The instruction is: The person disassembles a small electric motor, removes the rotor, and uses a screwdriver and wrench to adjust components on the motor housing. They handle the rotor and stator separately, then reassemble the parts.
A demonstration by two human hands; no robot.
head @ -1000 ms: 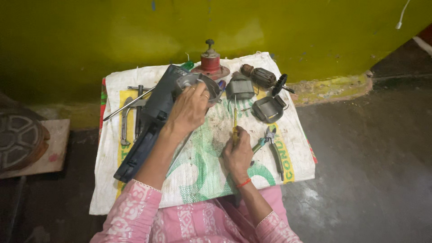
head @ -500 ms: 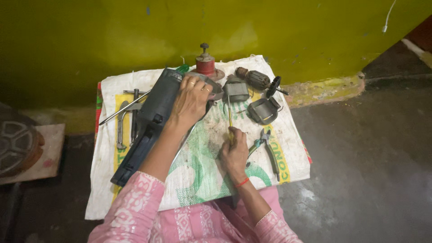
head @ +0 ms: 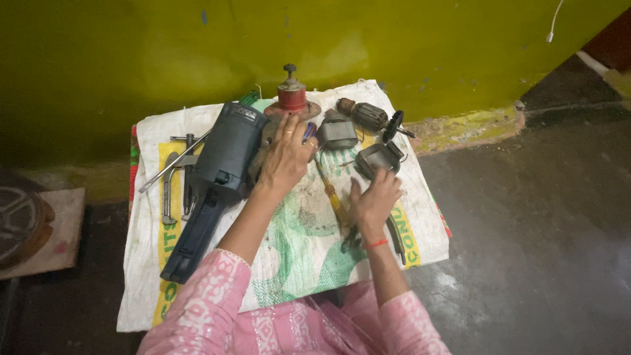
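The person sat over a white woven sack [head: 197,289] spread on the floor, with a power tool in pieces upon it. The left hand [head: 287,158], just above the frame's centre, lay fingers-down and closed over the metal gear head at the front of the dark blue grinder body [head: 220,174], which ran from there down towards the lower left. The right hand [head: 374,200], right of centre, was blurred; its fingers were spread and loose, clamped on nothing, hovering just beside the yellow-handled screwdriver [head: 334,200] that lay on the sack between the two hands, and just below a small dark housing [head: 376,158].

By the look of it, the work stood at the stripping-down or refitting of the grinder's head: one hand steadying it, the other between tools. The next move would seem to call for a firm grip on a tool and a steady hold on the head, so that the body did not roll.

Above, near the green wall, stood a red reel-like part [head: 292,98], a grey field coil [head: 337,133] and a wound armature [head: 365,115]. Wrenches [head: 172,184] lay at the left.

The left palm hid the gear head almost wholly. Pliers beneath the right wrist were largely covered, and whether the right fingertips touched anything could not be told.
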